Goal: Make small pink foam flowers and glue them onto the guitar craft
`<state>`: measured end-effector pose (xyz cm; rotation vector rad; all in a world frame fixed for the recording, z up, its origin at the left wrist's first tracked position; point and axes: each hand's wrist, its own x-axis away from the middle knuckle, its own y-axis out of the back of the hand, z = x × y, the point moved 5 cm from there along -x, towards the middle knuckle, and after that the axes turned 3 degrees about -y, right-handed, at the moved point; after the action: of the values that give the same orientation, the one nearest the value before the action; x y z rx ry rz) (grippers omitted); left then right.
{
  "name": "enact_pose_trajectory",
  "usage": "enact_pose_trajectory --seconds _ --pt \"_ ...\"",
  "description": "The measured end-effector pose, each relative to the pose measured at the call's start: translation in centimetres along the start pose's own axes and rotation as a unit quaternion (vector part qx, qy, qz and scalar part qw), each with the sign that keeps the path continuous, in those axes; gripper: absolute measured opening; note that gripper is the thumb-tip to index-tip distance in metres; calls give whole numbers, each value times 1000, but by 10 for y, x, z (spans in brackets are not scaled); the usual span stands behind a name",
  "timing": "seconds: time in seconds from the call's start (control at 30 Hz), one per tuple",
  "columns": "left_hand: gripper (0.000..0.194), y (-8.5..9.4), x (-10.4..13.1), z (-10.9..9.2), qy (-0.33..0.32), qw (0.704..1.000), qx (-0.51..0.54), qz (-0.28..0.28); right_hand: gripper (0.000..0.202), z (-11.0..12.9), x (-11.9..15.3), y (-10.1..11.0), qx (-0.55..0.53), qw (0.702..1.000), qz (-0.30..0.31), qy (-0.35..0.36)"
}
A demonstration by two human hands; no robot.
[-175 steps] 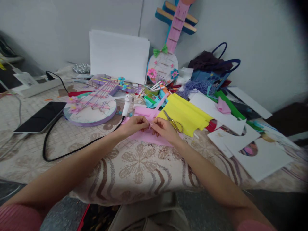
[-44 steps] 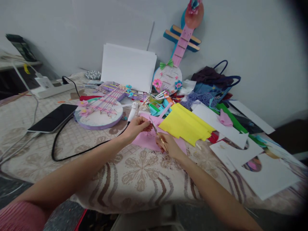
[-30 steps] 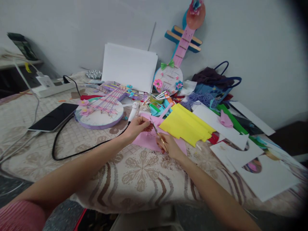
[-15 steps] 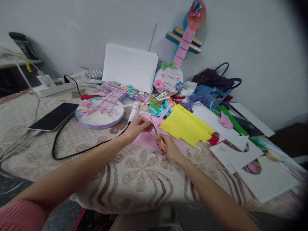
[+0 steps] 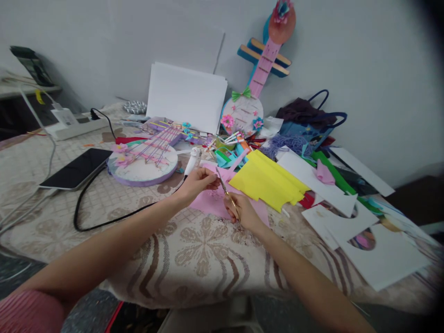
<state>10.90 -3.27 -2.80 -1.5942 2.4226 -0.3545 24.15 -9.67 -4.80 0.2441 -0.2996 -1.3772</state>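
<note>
In my right hand [image 5: 244,212] is a pair of scissors [image 5: 222,179] with gold-coloured handles, fingers closed around the grips and blades pointing up and away. My left hand [image 5: 200,181] is pinched closed beside the blades. Whatever its fingertips hold is too small to make out. Beneath both hands lies a sheet of pink paper [image 5: 204,204] with small scraps on it. A white hot glue gun [image 5: 192,161] with a black cord stands just beyond my left hand. To the right of the scissors lie folded yellow sheets [image 5: 265,178].
On the left are a purple-rimmed craft instrument [image 5: 144,165], a tablet [image 5: 78,167] and a power strip [image 5: 81,128]. A taller pink-and-blue craft instrument [image 5: 243,113] leans on the wall. Cut white boards [image 5: 388,259] and a blue bag [image 5: 301,132] lie right.
The view has shifted very slightly, so the table things sit a little further left. Both hands and the scissors keep nearly the same pose.
</note>
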Motion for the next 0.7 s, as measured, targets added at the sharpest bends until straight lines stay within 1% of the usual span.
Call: enact_pose_trajectory --seconds 0.1,0.17,0.27,0.37,0.53,0.7 --pt "16 -1 0 2 21 999 -11 26 35 3 -1 5 -31 999 -24 -6" --pt "19 -5 2 5 45 996 -38 71 37 4 -4 11 -56 997 -44 -7" --pt "24 -12 7 9 70 983 -78 151 36 4 -8 19 -77 995 -58 13" --pt "28 -16 10 11 76 973 -93 198 30 4 -9 25 -97 994 -49 30" --pt "26 -17 10 14 80 966 -108 219 19 7 -6 23 -94 995 -6 23" --pt "23 -16 8 19 76 963 -114 230 14 12 -3 23 -74 997 -5 16"
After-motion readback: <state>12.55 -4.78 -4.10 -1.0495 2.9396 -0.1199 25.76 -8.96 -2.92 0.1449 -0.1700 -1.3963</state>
